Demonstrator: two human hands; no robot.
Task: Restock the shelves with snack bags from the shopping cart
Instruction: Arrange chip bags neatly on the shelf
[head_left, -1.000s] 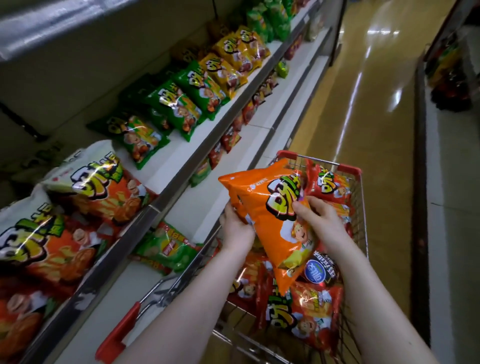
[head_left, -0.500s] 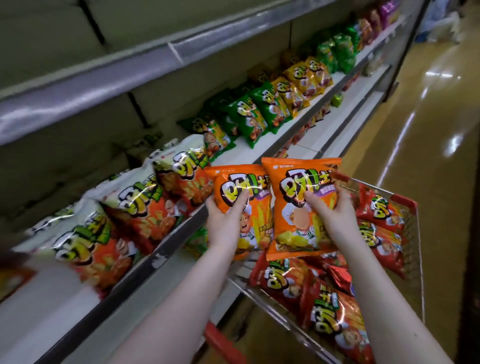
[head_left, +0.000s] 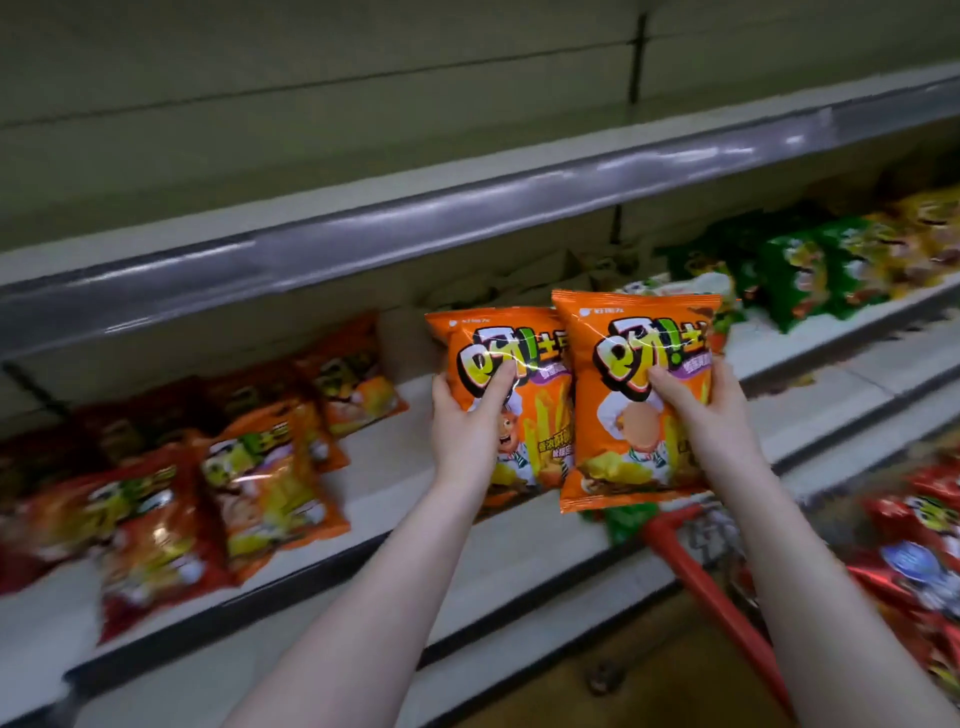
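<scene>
Left grip: the left hand (head_left: 467, 426) pinches the left orange snack bag (head_left: 540, 415) near its left edge, with the thumb across the printed front. The fingers behind cannot be seen.
Right grip: the right hand (head_left: 711, 415) pinches the right orange snack bag (head_left: 613, 467) the same way at its right edge.
Bags: both are upright at centre frame. The right one overlaps the left one's edge.
Gap: the bags are held in front of a bare stretch of the shelf (head_left: 405, 452). It lies between the shelved orange bags (head_left: 270, 467) at lower left and the green bags (head_left: 800, 280) at upper right.
Cart: the shopping cart (head_left: 696, 566) sits at lower right, with red bags (head_left: 914, 545) in it.
Doing it well: probably carry both bags in over the shelf lip and lay them print-up beside the matching orange row. Pinch lightly so the contents are not crushed, and let go only once each bag rests on the board.
Changed in half a second: the bags have risen from above the cart corner to shelf height. The view has swung to face the shelf, pushing the cart to the frame's edge. Both pinches are unchanged.
</scene>
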